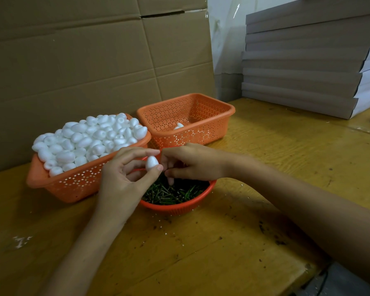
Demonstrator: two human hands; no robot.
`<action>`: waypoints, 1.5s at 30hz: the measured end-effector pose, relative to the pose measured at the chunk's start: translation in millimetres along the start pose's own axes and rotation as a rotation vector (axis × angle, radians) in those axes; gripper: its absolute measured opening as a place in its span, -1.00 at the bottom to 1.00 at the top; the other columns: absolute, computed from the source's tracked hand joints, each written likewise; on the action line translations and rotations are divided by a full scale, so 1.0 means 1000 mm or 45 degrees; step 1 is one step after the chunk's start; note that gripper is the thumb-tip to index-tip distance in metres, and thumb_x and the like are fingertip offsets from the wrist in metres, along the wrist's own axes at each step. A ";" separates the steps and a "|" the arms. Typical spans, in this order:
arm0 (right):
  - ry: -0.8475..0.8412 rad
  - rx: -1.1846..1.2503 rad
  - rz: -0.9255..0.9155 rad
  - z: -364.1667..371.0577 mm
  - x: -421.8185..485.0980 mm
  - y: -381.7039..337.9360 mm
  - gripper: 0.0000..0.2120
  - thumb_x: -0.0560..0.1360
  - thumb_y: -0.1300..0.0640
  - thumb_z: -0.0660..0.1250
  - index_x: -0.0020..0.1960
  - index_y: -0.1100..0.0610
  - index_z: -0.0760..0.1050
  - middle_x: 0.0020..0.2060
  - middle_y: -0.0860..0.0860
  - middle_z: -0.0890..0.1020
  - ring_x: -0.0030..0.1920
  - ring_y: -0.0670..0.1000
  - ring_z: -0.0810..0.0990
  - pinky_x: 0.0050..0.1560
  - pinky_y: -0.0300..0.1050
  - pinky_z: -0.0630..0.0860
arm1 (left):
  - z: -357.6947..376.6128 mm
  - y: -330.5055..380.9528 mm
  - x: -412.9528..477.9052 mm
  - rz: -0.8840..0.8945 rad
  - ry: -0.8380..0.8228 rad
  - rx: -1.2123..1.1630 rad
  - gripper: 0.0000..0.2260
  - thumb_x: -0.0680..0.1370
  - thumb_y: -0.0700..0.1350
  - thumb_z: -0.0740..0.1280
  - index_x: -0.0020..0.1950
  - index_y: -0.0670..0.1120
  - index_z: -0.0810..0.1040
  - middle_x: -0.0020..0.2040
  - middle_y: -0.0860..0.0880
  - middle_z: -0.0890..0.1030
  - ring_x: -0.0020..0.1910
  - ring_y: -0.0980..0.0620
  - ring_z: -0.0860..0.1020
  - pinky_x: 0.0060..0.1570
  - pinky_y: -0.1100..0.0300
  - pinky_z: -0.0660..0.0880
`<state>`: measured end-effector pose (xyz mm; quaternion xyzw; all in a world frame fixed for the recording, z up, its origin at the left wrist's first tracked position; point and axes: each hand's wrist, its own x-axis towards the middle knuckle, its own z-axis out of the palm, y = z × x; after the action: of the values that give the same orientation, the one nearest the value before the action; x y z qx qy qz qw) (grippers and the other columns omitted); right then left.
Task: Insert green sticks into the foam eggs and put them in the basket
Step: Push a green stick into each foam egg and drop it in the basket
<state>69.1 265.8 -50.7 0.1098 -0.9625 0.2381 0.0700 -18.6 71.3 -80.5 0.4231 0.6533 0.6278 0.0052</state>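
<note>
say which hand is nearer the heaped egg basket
Left. The left hand, pinching a foam egg, is beside the heaped basket; the right hand is farther right, over the stick bowl.

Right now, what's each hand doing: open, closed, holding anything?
Left hand: pinches a foam egg between thumb and forefinger.
Right hand: fingers curled beside the egg, over the green sticks; cannot tell if it holds one.

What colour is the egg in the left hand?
The foam egg is white, seen in the head view.
</note>
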 end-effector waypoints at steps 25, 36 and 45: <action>0.014 -0.120 -0.062 0.001 0.004 0.005 -0.87 0.58 0.12 0.46 0.13 0.06 0.67 -0.02 -0.16 0.68 -0.04 -0.25 0.55 0.03 -0.31 0.44 | 0.001 0.003 0.001 0.012 -0.008 -0.023 -0.61 0.52 -0.33 0.55 0.05 0.19 0.75 0.10 0.03 0.76 0.02 0.04 0.74 -0.06 0.33 0.62; -0.011 -0.148 -0.031 0.001 0.004 0.005 -0.85 0.58 0.08 0.47 0.14 0.03 0.68 -0.01 -0.12 0.70 -0.03 -0.19 0.59 0.08 -0.06 0.54 | 0.001 0.003 0.000 -0.019 -0.015 -0.039 -0.61 0.53 -0.37 0.52 0.08 0.15 0.75 0.03 0.01 0.77 0.01 0.01 0.75 -0.03 0.33 0.62; 0.012 -0.130 -0.027 0.002 0.004 0.005 -0.87 0.57 0.12 0.48 0.11 0.02 0.67 0.01 -0.12 0.72 0.06 -0.13 0.65 0.17 0.05 0.54 | 0.002 0.003 0.001 -0.032 -0.016 -0.040 -0.69 0.58 -0.42 0.42 0.09 -0.01 0.73 -0.03 0.00 0.77 -0.05 0.02 0.76 -0.02 0.33 0.62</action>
<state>64.0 268.4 -53.7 0.1153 -0.9718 0.1885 0.0828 -16.4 73.0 -77.9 0.4189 0.6484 0.6352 0.0239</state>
